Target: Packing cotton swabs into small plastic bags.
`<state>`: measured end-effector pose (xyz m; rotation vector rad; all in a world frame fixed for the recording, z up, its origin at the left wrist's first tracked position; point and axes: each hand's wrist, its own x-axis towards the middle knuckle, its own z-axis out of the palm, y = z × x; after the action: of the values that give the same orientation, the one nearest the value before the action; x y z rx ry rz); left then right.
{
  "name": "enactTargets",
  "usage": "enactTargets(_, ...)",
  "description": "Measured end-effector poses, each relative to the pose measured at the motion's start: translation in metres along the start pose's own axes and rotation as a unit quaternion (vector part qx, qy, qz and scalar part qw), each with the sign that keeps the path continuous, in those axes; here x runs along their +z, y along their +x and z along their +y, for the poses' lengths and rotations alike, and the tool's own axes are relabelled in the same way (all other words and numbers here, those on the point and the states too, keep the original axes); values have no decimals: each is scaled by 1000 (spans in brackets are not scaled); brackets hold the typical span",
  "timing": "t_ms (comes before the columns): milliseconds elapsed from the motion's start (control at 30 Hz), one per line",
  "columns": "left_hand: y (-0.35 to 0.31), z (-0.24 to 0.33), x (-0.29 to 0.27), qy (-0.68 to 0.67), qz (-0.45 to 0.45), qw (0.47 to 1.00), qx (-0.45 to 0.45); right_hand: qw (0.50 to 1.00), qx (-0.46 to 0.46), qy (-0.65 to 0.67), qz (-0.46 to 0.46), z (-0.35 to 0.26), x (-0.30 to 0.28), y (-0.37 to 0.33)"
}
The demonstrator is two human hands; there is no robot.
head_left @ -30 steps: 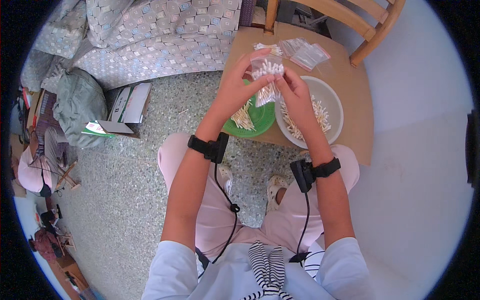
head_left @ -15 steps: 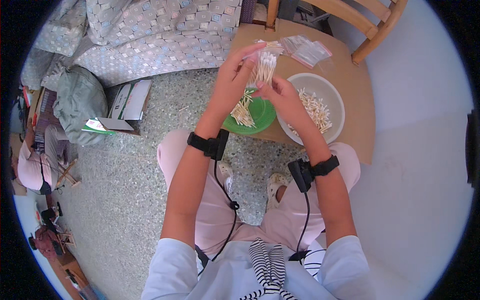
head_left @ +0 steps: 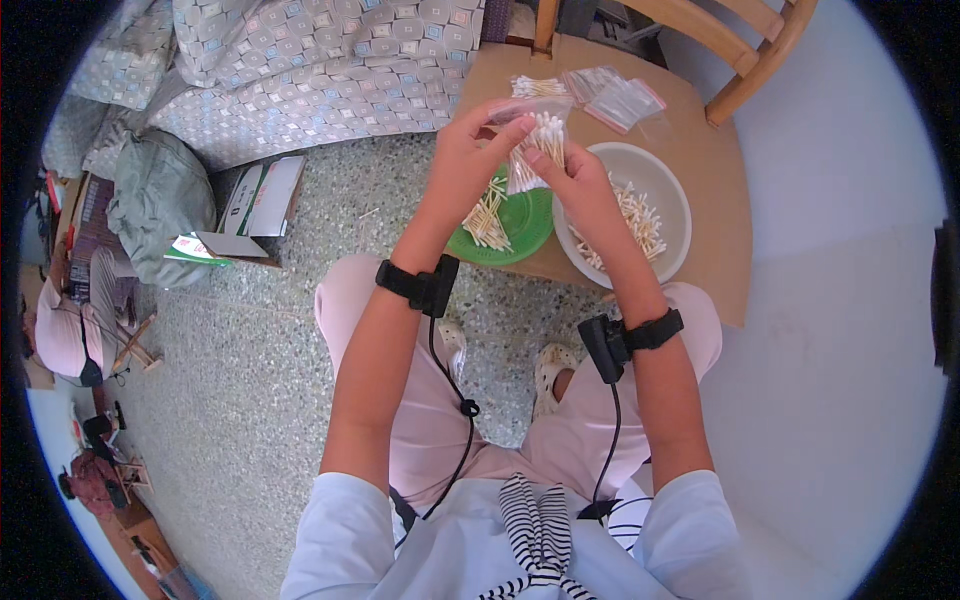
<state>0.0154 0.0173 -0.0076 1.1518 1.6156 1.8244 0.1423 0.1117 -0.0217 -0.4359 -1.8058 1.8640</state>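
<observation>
Between my hands, above the bowls, is a clear plastic bag (head_left: 523, 178) with a bundle of cotton swabs (head_left: 548, 133) inside it. My left hand (head_left: 472, 150) pinches the bag's left side near its top, thumb over the front. From the lower right my right hand (head_left: 585, 190) grips the bag, its thumb pressed against the swabs. Below the hands lies a green plastic basket (head_left: 525, 225) with loose swabs (head_left: 487, 222) at its left. Beside it a white bowl (head_left: 680, 215) holds many more swabs (head_left: 640, 225), partly covered by my right hand.
The bowls rest on a brown board (head_left: 715, 190). At its far side lie a small pile of swabs (head_left: 538, 87) and flat clear bags (head_left: 622, 103). A wooden chair (head_left: 735, 50) stands behind, a white wall (head_left: 840, 300) rises at right, and an opened carton (head_left: 262, 200) sits on the floor.
The bag and swabs have shifted slightly right, and the bag now shows more plainly around the bundle. My right hand has moved a little right; the far swab pile is less covered.
</observation>
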Motion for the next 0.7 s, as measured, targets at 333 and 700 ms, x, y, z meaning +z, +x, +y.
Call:
enactTargets(333, 1, 3, -4, 17, 1, 999, -27, 1000, -1, -11, 4, -2, -3, 3)
enactTargets(700, -4, 2, 4, 100, 18, 992, 69, 998, 6, 59, 29, -13, 3, 1)
